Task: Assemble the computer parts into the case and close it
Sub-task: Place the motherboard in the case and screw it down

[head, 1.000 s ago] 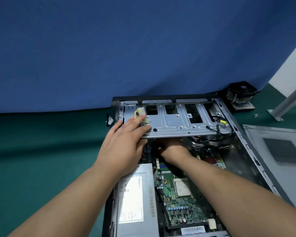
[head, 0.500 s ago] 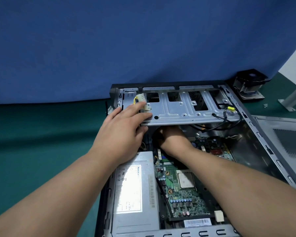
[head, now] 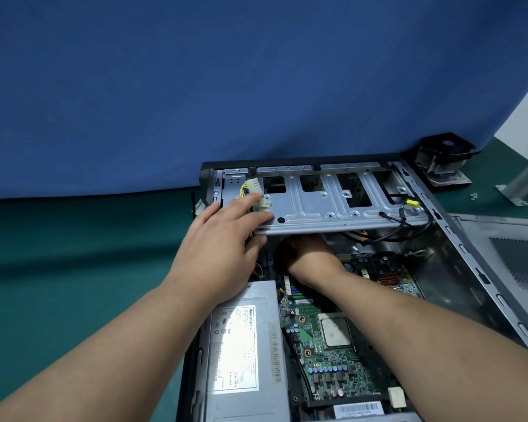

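The near-left corner of the drive cage (head: 333, 208) is gripped by the left hand (head: 223, 242), fingers laid over its top beside white connectors (head: 258, 194) on yellow wires, thumb tucked under the edge. The right hand (head: 308, 254) is reached beneath the cage, its fingers hidden (whether spread or closed cannot be told). The cage is seen at the far end of the open case (head: 457, 239), above the motherboard (head: 326, 354) with its bare processor (head: 336, 332); the power supply (head: 241, 360) is set at the near left, a side panel (head: 506, 248) lies to the right on the green table (head: 58, 269), and a cooler fan (head: 442, 159) is placed beyond.
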